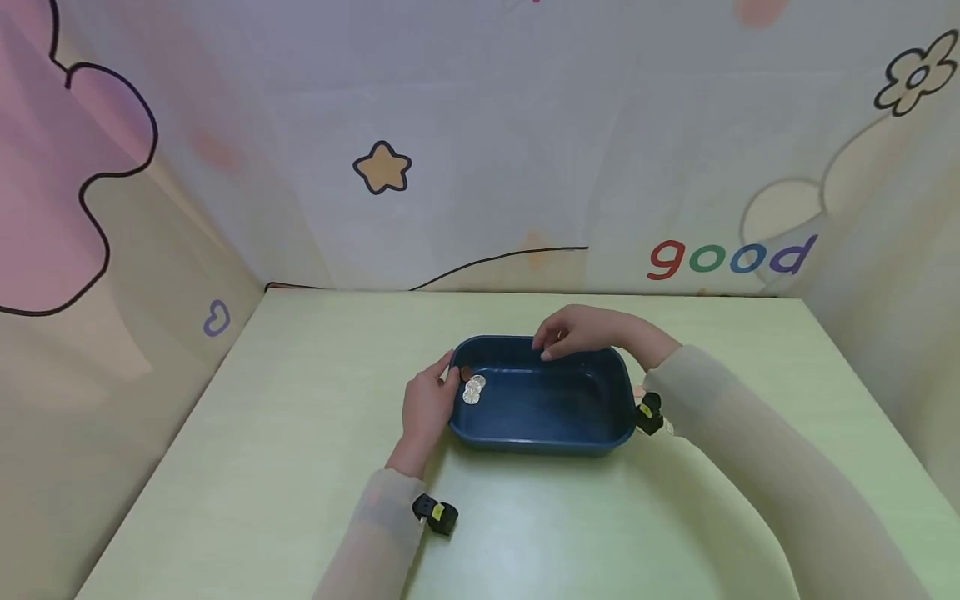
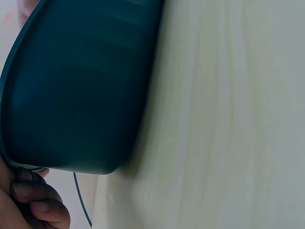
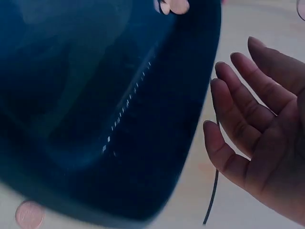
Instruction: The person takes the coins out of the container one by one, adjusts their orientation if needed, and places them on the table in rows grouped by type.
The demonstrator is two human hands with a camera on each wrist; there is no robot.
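A dark blue rectangular tray [image 1: 542, 448] with rounded corners is at the middle of the table. A few silver coins [image 1: 472, 392] and a copper-coloured coin [image 1: 466, 373] lie inside its left end. My left hand [image 1: 429, 406] grips that end by the rim, and its curled fingers [image 2: 43, 198] show beside the tray's edge in the left wrist view. Above the far rim, right of the middle, hovers my right hand [image 1: 581, 329]. Its fingers are loosely bent, with nothing between them in the right wrist view.
Outside the tray, a copper-coloured coin [image 3: 29, 214] lies on the pale table [image 1: 300, 483], near the tray's right end. A printed cloth [image 1: 487, 167] hangs behind the table and along its sides. Small black cameras [image 1: 436, 514] are strapped to both wrists.
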